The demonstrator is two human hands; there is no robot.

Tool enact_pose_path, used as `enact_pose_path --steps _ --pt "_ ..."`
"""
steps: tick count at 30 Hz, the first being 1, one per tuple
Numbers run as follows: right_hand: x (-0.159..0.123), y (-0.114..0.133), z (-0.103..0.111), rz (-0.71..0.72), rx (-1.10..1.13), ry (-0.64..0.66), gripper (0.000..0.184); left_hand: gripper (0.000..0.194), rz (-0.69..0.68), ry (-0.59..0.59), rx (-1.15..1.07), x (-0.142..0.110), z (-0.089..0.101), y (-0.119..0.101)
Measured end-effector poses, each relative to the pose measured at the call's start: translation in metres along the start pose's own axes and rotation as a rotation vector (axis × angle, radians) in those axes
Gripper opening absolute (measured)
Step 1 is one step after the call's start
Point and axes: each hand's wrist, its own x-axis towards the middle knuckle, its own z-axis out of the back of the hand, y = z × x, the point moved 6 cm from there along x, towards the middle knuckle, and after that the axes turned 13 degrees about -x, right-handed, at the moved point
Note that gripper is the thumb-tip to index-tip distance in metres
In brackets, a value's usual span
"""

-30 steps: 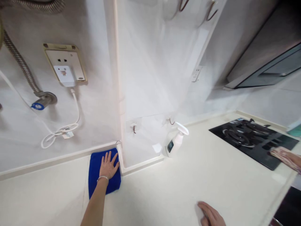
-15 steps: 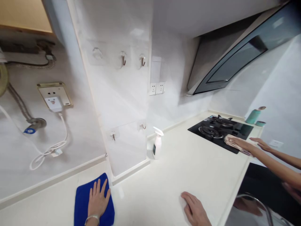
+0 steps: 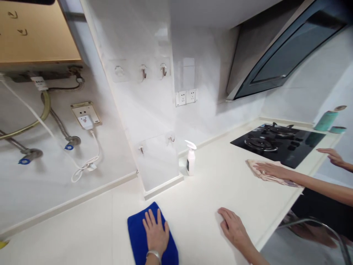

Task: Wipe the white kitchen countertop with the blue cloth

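Observation:
My left hand (image 3: 157,235) lies flat with its fingers spread on a blue cloth (image 3: 136,230), pressed against the white countertop (image 3: 204,206). A silver bracelet circles that wrist. To its right, my right hand (image 3: 234,228) rests on the countertop near the front edge, fingers stretched out and slightly bent, holding nothing. Beyond both hands a white spray bottle (image 3: 191,162) stands upright beside the wall corner.
A co-worker's hand (image 3: 271,171) presses a pale cloth (image 3: 260,176) on the counter by the black gas cooktop (image 3: 296,156). A range hood (image 3: 275,70) hangs above. A projecting wall (image 3: 161,167) with hooks borders the counter; a curved metal bar (image 3: 317,221) is at lower right.
My left hand and the blue cloth have slid right along the counter, past the wall corner. The co-worker's cloth has moved off the cooktop onto the counter. My view has turned left.

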Motion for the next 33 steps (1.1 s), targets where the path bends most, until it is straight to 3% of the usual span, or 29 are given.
enact_pose_path --steps 5,8,10,14,21,24,26,29,31,33 --pt "0.003 0.004 0.009 -0.001 0.014 -0.023 0.037 0.067 -0.134 0.140 -0.248 -0.030 -0.039 -0.075" --pt "0.003 0.005 0.010 -0.005 0.013 -0.009 0.036 0.067 -0.231 0.257 -0.356 -0.048 -0.036 -0.096" --pt "0.003 0.005 0.010 -0.010 0.016 0.010 0.036 0.062 -0.244 0.330 -0.411 -0.056 -0.023 -0.096" --pt "0.001 0.005 0.010 -0.018 0.016 0.026 0.036 0.056 -0.139 0.345 -0.497 -0.062 0.008 -0.063" --pt "-0.002 0.006 0.007 0.024 0.010 -0.043 0.035 0.059 0.123 0.025 -0.372 -0.060 0.036 0.064" --pt "-0.003 0.003 0.002 0.011 0.012 -0.014 0.037 0.063 0.274 -0.038 -0.244 -0.055 0.053 0.107" --pt "-0.004 0.001 0.000 -0.003 0.032 0.007 0.038 0.066 0.364 -0.052 -0.174 -0.050 0.066 0.123" --pt "-0.005 0.006 0.007 -0.041 0.066 -0.010 0.037 0.067 0.422 -0.108 -0.087 -0.046 0.078 0.130" --pt "-0.001 0.024 0.015 -0.048 0.091 -0.015 0.038 0.068 0.406 -0.166 -0.026 -0.046 0.081 0.126" --pt "0.006 0.060 0.023 -0.001 0.150 0.005 0.043 0.069 0.375 -0.213 0.017 -0.046 0.082 0.121"
